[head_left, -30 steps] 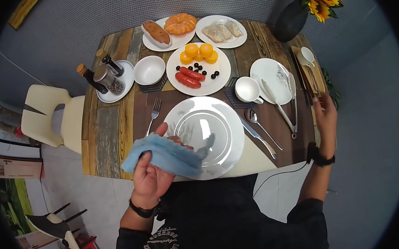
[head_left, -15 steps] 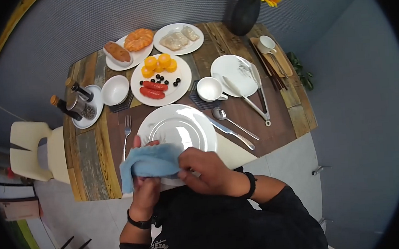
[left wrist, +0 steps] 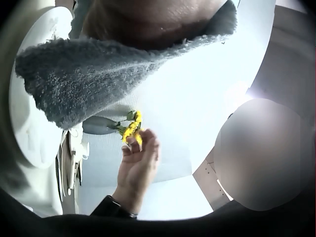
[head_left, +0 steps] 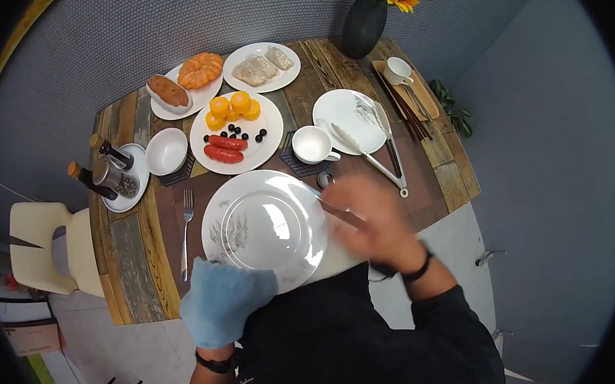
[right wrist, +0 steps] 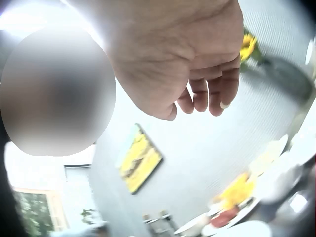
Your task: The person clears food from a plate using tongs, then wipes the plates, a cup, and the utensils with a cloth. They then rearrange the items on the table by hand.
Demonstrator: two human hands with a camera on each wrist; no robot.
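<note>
A light blue cloth [head_left: 226, 302] drapes over my left hand [left wrist: 153, 22] at the near left edge of the big white plate [head_left: 217, 204]. Its fingers are hidden under the fabric in the head view; the left wrist view shows bare skin framed by the fuzzy cloth. My right hand [head_left: 376, 216], blurred by motion, is to the right of that plate, in front of the table knife [head_left: 344, 214] and the spoon [head_left: 326, 179]. In the right wrist view its fingers hang loosely bent, with nothing held. A fork [head_left: 187, 234] lies left of the plate.
Behind are a white cup [head_left: 312, 144], a bowl [head_left: 166, 151], a plate [head_left: 270, 148] with sausages and corn, and plates of bread [head_left: 199, 70] and wrapped food [head_left: 254, 71]. Tongs [head_left: 383, 170] lean on a plate at right. Bottles [head_left: 88, 181] stand left; a vase [head_left: 364, 26] stands behind.
The right hand came in from the table's right side to the cloth, then drew back rightward. The cloth, earlier bunched in the left hand, now covers that hand. The head view has shifted.
</note>
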